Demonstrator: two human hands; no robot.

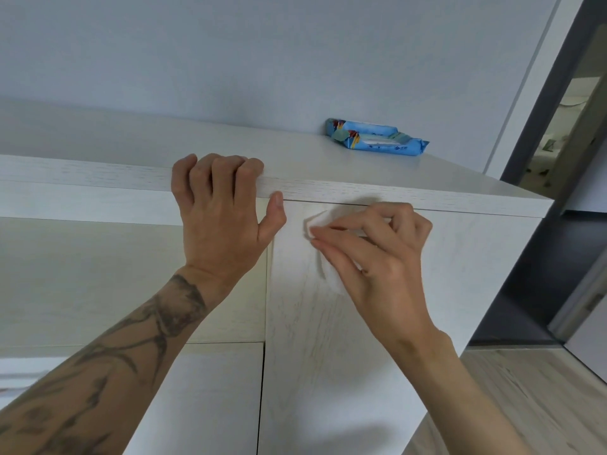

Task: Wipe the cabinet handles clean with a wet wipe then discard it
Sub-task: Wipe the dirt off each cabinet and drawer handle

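Note:
A white wood-grain cabinet [460,264] fills the view. My left hand [220,211] hooks its fingers over the front edge of the cabinet top, thumb pressed under the lip. My right hand [377,254] holds a white wet wipe [320,224] flat against the upper part of the right-hand door, just below the top edge. The wipe shows at my fingertips and under my palm. No separate handle is visible; my hand covers that spot.
A blue wet-wipe pack [377,139] lies on the cabinet top near the pale wall. A dark doorway frame [551,93] stands to the right, with dark shelving [558,257] beside the cabinet and wood-look floor [525,389] below.

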